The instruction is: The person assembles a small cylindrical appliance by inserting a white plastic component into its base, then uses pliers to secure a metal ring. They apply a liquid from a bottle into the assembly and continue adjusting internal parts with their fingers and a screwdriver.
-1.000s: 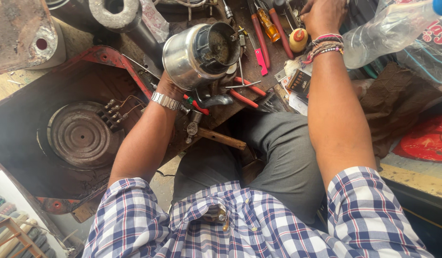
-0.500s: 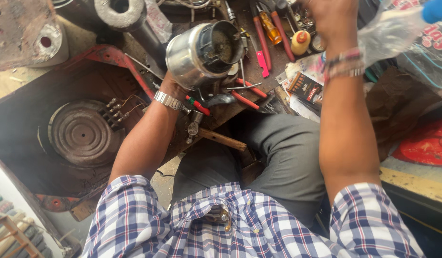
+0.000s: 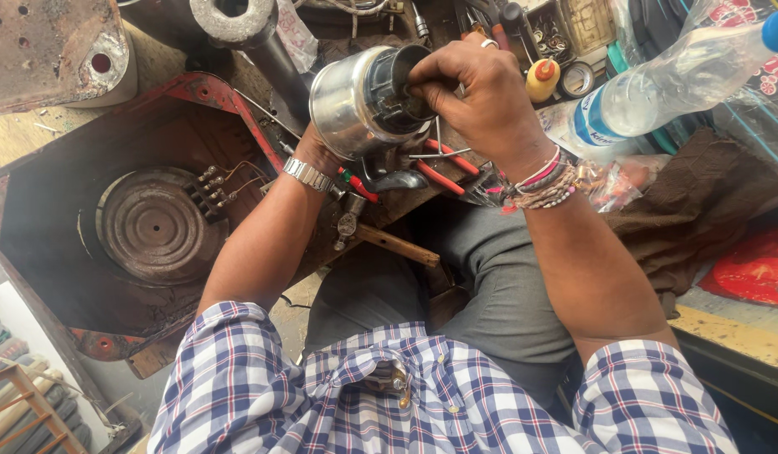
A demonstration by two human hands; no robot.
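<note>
Cluttered workbench | metal housing (image 3: 355, 105) axis tilted, mouth up-right | left hand (image 3: 317, 155) grips beneath | right hand (image 3: 481, 92) fingers clamped inside mouth

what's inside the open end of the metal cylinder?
The right hand has its fingers at the open mouth of the metal cylinder. A dark interior shows around them; deeper parts are hidden by the hand. The left hand supports it from below.

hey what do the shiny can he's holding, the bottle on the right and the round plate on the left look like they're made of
Can: bare metal, probably steel or aluminium, going by its bright, mirror-like sheen. Bottle: clear thin plastic; see-through, crinkled, with a blue cap. Plate: likely iron or steel, dull brown and rusty-looking, with ridged rings.
</note>
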